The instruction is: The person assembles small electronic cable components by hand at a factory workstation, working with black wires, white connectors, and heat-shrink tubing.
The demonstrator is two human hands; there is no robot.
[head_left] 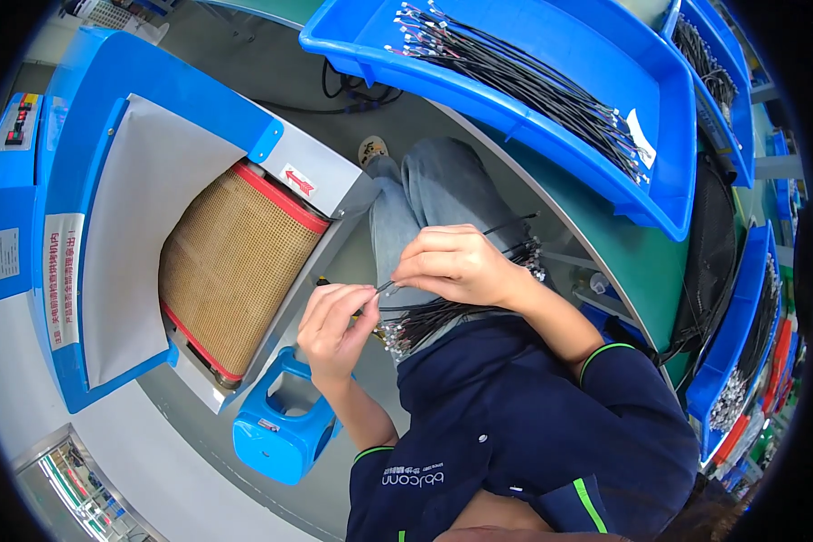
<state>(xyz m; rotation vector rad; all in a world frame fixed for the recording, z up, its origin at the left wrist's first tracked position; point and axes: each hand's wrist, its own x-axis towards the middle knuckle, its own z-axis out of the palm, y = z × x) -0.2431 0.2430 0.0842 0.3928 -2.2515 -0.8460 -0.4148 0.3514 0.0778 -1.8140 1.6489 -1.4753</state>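
A thin black cable [386, 287] spans the short gap between my hands, above my lap. My left hand [334, 327] is closed, with thumb and index finger pinching one end of it. To the right, my right hand [461, 264] pinches the same cable between thumb and fingers; a black length sticks out beyond its knuckles, perhaps part of this cable. Just below, a bundle of black cables [425, 323] with small light connectors at its ends lies across my lap, partly covered by my right hand and forearm. The connector detail at my left fingertips is too small to make out.
At left stands a blue-and-white machine [181, 81] with a brown mesh conveyor belt [235, 262]. A blue plastic stool [285, 434] is below it. On the green table [596, 194], a large blue tray [551, 36] holds many black cables [524, 77]. Another blue bin [718, 397] stands right.
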